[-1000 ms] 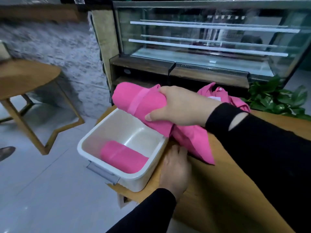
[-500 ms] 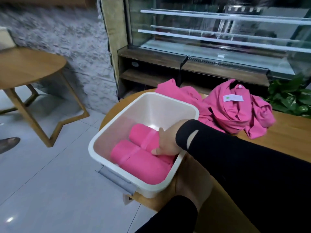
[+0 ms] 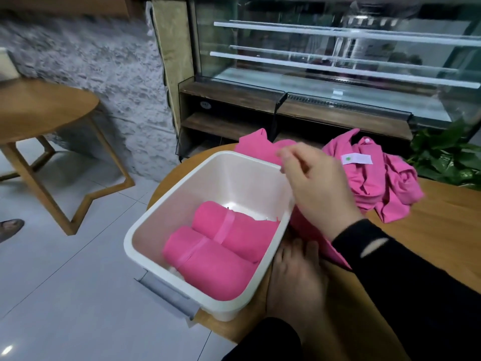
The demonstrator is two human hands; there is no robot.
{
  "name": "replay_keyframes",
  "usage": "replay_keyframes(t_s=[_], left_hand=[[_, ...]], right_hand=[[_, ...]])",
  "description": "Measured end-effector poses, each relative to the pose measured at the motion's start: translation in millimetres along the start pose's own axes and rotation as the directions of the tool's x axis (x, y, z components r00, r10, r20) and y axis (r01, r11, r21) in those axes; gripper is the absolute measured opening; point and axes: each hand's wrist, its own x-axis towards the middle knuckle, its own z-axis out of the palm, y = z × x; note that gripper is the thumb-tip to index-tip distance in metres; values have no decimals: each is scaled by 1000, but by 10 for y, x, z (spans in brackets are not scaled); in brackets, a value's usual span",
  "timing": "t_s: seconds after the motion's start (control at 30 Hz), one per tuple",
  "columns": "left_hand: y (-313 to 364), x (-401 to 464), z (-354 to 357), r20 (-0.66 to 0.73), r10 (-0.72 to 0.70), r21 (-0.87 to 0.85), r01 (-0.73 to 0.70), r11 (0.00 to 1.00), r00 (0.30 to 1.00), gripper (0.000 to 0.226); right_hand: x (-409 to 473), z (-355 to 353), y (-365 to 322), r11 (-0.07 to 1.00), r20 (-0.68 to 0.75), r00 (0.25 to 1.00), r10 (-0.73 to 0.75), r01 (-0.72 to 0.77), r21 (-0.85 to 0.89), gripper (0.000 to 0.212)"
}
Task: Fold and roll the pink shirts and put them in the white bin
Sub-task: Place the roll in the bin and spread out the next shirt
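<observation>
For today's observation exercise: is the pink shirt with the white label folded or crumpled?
Crumpled. The pink shirt lies bunched on the wooden table, unrolled.

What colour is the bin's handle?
Grey, on the white bin; its handle shows in the head view.

Head camera, looking down, close over table (image 3: 442, 230).

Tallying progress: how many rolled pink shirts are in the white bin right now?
2. One rolled shirt lies along the near side of the white bin; the second rolled shirt lies beside it, touching, toward the far side. Nothing seems hidden beneath them.
</observation>
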Motion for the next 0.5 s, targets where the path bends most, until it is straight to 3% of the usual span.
replay_keyframes(t_s=[0.07, 0.17, 0.27, 0.37, 0.5], left_hand=[[58, 15, -38, -47, -12, -31, 10, 999, 999, 45], [60, 24, 9, -77, 33, 14, -32, 999, 997, 49], [62, 45, 87, -77, 27, 58, -23, 998, 997, 53], [86, 38, 70, -24, 17, 60, -16, 998, 1000, 56], [14, 21, 14, -24, 36, 94, -33, 995, 999, 59]], right_hand=[[-369, -289, 296, 993, -149, 983, 108, -101, 53, 24], [-1132, -493, 941, 960, -52, 969, 242, -247, -135, 19], [-1711, -676, 1391, 889, 99, 926, 364, -314, -335, 42], [-1940, -751, 1523, 826, 306, 871, 385, -177, -535, 63], [-1995, -661, 1518, 813, 289, 873, 392, -182, -554, 57]])
